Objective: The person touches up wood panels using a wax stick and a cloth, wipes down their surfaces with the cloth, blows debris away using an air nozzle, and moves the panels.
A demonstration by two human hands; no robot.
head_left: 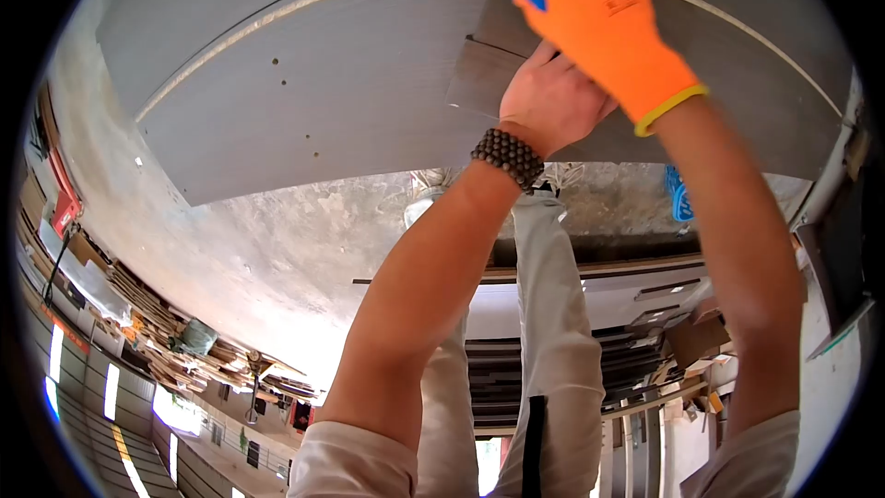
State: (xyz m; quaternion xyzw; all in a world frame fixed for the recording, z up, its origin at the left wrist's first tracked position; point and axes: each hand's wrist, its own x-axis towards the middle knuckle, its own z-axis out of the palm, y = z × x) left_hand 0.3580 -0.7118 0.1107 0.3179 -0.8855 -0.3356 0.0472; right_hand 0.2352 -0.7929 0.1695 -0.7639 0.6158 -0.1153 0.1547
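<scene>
My bare left hand [556, 103], with a dark beaded bracelet [508, 159] at its wrist, lies over a small grey board [483, 74] on top of the large grey panel [350, 83]. Its fingertips are hidden behind my right hand [595, 14], which wears an orange glove with a yellow cuff. The gloved hand crosses above the left one. Its fingers, showing a blue and grey part of the glove, reach the top edge of the view and are blurred. Whether either hand grips anything cannot be made out.
Another grey panel [221, 14] lies beyond a pale edge strip [313, 2]. Small dark holes dot the near panel. A blue slipper-like object [680, 194] is on the concrete floor [277, 249]. Stacked dark boards [553, 373] and piled wood scraps [175, 341] stand further off.
</scene>
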